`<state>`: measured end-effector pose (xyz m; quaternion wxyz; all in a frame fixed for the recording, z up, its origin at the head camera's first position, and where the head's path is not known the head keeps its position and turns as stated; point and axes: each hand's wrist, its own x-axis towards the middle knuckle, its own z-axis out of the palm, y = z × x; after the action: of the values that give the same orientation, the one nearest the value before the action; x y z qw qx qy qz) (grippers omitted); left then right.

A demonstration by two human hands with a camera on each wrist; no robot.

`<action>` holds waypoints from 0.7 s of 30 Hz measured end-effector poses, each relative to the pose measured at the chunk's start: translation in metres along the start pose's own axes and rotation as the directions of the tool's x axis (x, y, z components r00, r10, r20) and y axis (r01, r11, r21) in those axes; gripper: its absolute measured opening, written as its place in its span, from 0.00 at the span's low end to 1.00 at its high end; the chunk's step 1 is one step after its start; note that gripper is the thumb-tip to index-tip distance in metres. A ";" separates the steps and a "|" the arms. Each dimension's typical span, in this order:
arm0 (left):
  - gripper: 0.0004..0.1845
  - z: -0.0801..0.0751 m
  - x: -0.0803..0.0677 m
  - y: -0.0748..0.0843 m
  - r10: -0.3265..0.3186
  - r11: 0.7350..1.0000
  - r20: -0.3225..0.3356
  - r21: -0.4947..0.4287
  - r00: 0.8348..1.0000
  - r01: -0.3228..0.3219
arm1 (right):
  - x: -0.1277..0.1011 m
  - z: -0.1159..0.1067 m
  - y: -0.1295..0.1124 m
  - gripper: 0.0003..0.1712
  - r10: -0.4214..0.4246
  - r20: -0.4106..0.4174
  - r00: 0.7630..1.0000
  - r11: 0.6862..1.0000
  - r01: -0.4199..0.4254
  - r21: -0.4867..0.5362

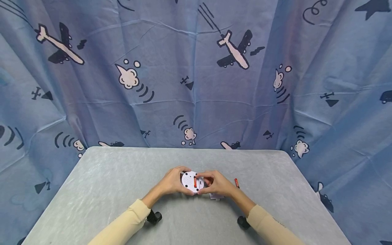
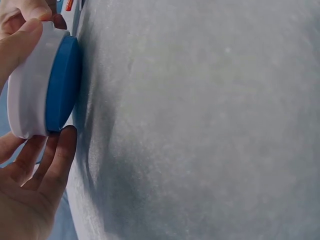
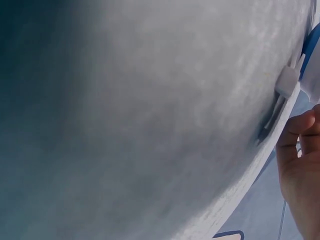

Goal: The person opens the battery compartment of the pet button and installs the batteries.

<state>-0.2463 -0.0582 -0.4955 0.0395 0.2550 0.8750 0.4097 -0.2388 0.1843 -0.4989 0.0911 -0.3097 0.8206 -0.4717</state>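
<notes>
A round white battery device (image 1: 187, 180) with a blue front (image 2: 64, 85) is held on edge, its dotted back towards the head view. My left hand (image 1: 174, 181) grips its left side, thumb and fingers on opposite edges of the rim. An orange-red battery (image 1: 195, 183) sits in the slot in its back. At the right side is my right hand (image 1: 216, 183), its index finger at the battery's upper end and its thumb at the lower rim. The right wrist view shows this hand's fingers bent, partly cut off by the frame.
Beyond the right wrist another orange-red battery (image 1: 236, 182) lies on the grey-white table (image 1: 122, 170). A small white piece (image 1: 216, 196) lies below the right hand, partly covered by it. A blue patterned curtain (image 1: 165, 85) hangs behind the table.
</notes>
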 end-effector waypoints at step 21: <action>0.47 -0.005 0.000 0.003 -0.006 0.998 0.027 0.057 1.000 0.004 | 0.007 -0.003 0.000 0.30 0.011 0.027 1.000 1.000 -0.011 0.000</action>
<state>-0.2466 -0.0597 -0.4904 0.0452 0.2595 0.8864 0.3808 -0.2456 0.1827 -0.4962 0.1046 -0.3116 0.8209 -0.4670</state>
